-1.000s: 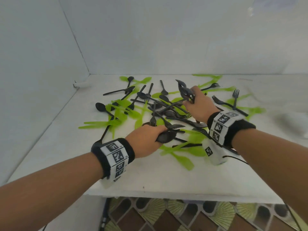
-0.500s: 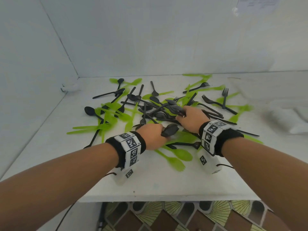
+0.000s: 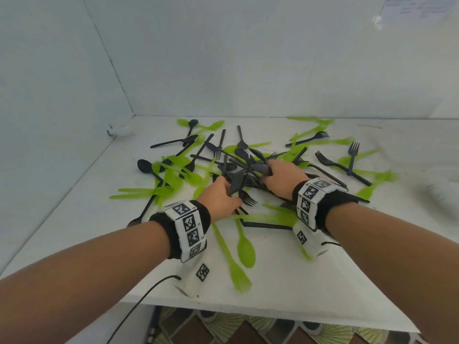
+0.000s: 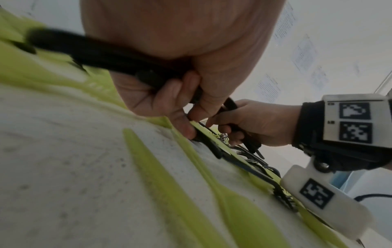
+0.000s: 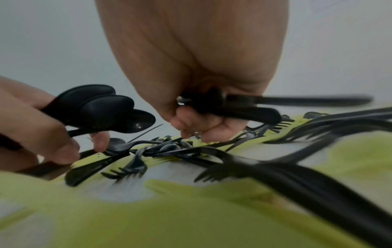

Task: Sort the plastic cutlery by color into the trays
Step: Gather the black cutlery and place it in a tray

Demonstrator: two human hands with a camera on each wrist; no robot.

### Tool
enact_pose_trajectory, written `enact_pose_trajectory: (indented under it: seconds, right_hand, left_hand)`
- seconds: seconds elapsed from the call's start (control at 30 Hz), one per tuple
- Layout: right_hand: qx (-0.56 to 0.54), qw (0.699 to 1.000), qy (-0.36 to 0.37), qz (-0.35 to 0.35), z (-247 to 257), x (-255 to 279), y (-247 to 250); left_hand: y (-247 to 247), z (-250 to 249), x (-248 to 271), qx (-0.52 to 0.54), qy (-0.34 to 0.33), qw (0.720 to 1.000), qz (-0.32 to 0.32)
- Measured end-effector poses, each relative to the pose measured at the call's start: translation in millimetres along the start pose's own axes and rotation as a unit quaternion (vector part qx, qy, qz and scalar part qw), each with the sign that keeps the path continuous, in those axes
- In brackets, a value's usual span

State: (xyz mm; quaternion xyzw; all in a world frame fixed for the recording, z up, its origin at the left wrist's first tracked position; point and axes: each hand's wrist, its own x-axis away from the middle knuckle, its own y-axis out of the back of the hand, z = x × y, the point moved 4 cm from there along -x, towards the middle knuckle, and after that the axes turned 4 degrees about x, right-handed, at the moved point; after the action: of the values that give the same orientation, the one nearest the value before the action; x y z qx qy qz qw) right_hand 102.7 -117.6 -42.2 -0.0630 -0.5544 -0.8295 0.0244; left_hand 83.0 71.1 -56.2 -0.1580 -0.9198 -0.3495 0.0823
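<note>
A lone black spoon point(image 3: 144, 166) lies well out to the left of both hands, with green forks point(image 3: 149, 192) just nearer the left hand. The left hand point(image 3: 218, 197) is curled round a bunch of black spoons point(image 5: 101, 107), their bowls sticking out past the thumb; its fingertips point(image 4: 186, 129) touch a green piece on the white worktop point(image 3: 285, 281). Between the two hands sits the tangled middle of the pile, black forks and spoons crossing over green ones. The right hand point(image 3: 280, 180), just beside the left, is closed round its own bundle of black cutlery point(image 5: 244, 107), knuckles low over the heap. Behind the wrists, toward the person, lie a green spoon point(image 3: 246, 247) and a green fork point(image 3: 233, 264). Far right of the right hand, two black forks point(image 3: 347, 165) rest over green pieces.
</note>
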Motion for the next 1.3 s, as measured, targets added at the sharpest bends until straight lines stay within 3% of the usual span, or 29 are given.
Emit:
enact_pose_trajectory:
  seconds: [0.27, 0.5, 0.77, 1.03, 1.17, 1.3]
  right_hand:
    - [0.085, 0.995, 0.031, 0.031, 12.5, -22.3, -10.8]
    - [0.081, 0.993, 0.049, 0.065, 17.7, -28.4, -10.1]
    - [0.053, 0.998, 0.028, 0.005, 19.9, -27.2, -3.0]
    - [0.046, 0.999, 0.018, -0.024, 23.0, -17.9, 7.0]
    - [-0.006, 0.998, -0.002, -0.065, 24.0, -12.0, 8.6]
    - [-0.111, 0.984, -0.027, -0.135, 25.4, -5.1, 12.0]
  left_hand:
    - [22.3, 9.0, 8.3, 0.114, -0.04, 0.99, -0.078]
    - [27.1, -2.0, 18.1, 0.002, -0.069, 0.998, -0.013]
    - [50.4, 8.5, 30.3, -0.101, -0.011, 0.994, -0.042]
    - [64.2, 40.6, 44.1, 0.059, 0.045, 0.997, -0.036]
    - [61.7, 49.9, 47.9, 0.219, 0.102, 0.97, 0.0]
    - [61.3, 47.8, 47.3, 0.241, 0.11, 0.964, -0.033]
